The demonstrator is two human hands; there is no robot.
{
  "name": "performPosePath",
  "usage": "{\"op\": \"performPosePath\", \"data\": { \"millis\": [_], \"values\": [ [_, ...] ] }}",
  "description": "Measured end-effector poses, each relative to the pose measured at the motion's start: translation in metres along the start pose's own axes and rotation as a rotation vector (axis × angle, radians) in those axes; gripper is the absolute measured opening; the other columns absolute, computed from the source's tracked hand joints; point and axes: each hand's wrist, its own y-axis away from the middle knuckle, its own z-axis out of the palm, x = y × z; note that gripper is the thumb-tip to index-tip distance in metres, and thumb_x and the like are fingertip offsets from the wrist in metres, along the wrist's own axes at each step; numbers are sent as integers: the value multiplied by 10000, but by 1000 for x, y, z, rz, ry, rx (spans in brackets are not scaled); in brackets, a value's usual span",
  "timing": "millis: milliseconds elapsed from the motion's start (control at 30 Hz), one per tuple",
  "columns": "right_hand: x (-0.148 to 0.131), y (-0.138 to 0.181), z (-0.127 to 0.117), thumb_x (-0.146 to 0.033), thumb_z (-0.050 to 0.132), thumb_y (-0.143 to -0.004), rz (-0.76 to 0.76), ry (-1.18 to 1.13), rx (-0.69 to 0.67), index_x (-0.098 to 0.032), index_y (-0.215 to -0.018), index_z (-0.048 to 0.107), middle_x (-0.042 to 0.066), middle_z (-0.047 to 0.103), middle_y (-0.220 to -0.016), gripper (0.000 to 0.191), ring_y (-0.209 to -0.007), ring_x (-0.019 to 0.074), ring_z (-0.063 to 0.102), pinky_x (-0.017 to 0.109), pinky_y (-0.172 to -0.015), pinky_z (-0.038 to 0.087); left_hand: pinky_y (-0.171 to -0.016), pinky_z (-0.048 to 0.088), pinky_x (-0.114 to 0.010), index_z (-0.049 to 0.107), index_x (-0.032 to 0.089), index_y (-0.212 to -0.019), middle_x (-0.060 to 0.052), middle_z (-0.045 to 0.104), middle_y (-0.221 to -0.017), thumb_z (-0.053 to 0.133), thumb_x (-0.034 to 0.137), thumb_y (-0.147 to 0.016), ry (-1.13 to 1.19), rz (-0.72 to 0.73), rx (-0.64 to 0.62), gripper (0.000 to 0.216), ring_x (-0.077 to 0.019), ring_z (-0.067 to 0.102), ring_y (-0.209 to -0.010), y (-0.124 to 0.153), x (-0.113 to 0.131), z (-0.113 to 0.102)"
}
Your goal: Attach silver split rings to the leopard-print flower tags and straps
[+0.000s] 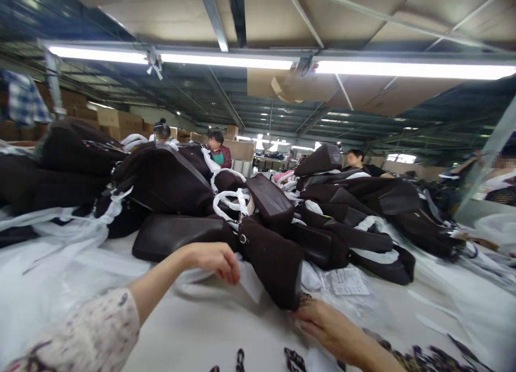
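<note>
A dark brown handbag (pixel 272 259) with a round metal ring lies in front of me, its bottom end toward my right. My right hand (pixel 322 323) is closed at its lower corner, fingertips pinched against it; a small dark piece shows by the fingers, too small to name. To the left, my left hand (pixel 215 259) hangs over the table with curled fingers. A white sheet (pixel 250 281) sits beside those fingertips, partly under the handbag; whether I hold it is hidden. Short dark chains (pixel 294 359) lie at the table's near edge.
Many dark bags (pixel 165 181) with white-wrapped handles are heaped across the back. Clear plastic with a printed label (pixel 349 281) lies right of the handbag. More chains (pixel 431 358) are at the lower right, white wrapping (pixel 60 254) at left. Several people work beyond the heap.
</note>
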Motion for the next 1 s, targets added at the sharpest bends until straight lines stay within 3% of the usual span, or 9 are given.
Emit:
{"op": "performPosePath", "data": {
  "millis": [67, 133, 267, 400, 567, 700, 800, 900, 1000],
  "values": [
    [-5, -13, 17, -254, 619, -775, 72, 24, -3, -242, -1070, 772, 163, 593, -1402, 332, -1305, 468, 444, 674, -1017, 309, -590, 549, -317, 736, 193, -671, -28, 714, -612, 520, 75, -666, -14, -78, -158, 246, -217, 680, -581, 20, 0, 6],
    [-7, -21, 26, -292, 604, -797, 109, 28, 2, -216, -1148, 745, 191, 506, -1477, 386, -1369, 516, 326, 745, -1021, 234, -567, 533, -336, 663, 192, -532, -33, 659, -511, 527, 38, -616, -64, -149, -189, 222, -227, 649, -520, 42, 1, 23],
    [-14, -15, 21, -342, 459, -915, 22, -112, -71, -229, -1239, 702, 119, 654, -1344, 420, -1246, 345, 561, 459, -1070, 395, -766, 508, -370, 706, 203, -803, -88, 726, -831, 475, -5, -647, -335, -257, 178, 348, -278, 683, -833, 64, -2, 58],
    [-30, 5, 0, -499, 425, -934, -44, -434, -187, -201, -1353, 608, 114, 729, -1222, 546, -1059, 307, 688, 403, -956, 507, -852, 469, -331, 684, 185, -976, -112, 691, -1022, 401, 12, -775, -462, -353, 380, 388, -267, 647, -995, 45, -11, 64],
    [-42, 40, -15, -412, 494, -897, 101, -118, -123, -157, -1354, 604, 146, 580, -1430, 535, -1337, 324, 492, 432, -1140, 318, -866, 466, -424, 695, 128, -1079, -182, 698, -1001, 460, 266, -871, -411, -366, 351, 343, -355, 653, -979, 18, -16, 66],
    [-42, 82, -4, -276, 752, -653, 344, 57, -232, -123, -1511, 331, 215, 284, -1589, 968, -1445, 337, 316, 421, -1177, 236, -929, 441, -455, 628, 120, -1229, -208, 673, -1119, 415, 402, -882, -339, -304, 291, 496, -364, 629, -1057, 23, -20, 72],
    [-37, 109, 9, -157, 717, -608, 394, 109, -236, -132, -1528, 274, 195, 222, -1611, 1022, -1462, 311, 283, 397, -1179, 240, -973, 415, -413, 645, 142, -1163, -186, 641, -1183, 555, 485, -768, -281, -229, 265, 531, -355, 584, -1121, 30, -24, 72],
    [-23, 125, 17, -163, 609, -694, 334, 57, -108, -105, -1522, 313, 177, 336, -1584, 881, -1442, 290, 337, 404, -1182, 238, -898, 439, -359, 649, 168, -895, -136, 665, -1033, 516, 454, -788, -175, -163, 295, 333, -301, 614, -1013, 33, -27, 72],
    [-8, 129, 17, -232, 611, -734, 267, -95, 66, -128, -1358, 580, 183, 585, -1410, 633, -1308, 340, 500, 450, -1118, 322, -700, 461, -292, 532, 187, -734, -60, 651, -753, 372, 383, -876, -105, -158, 266, 290, -212, 631, -729, 36, -27, 73]
  ]
}}
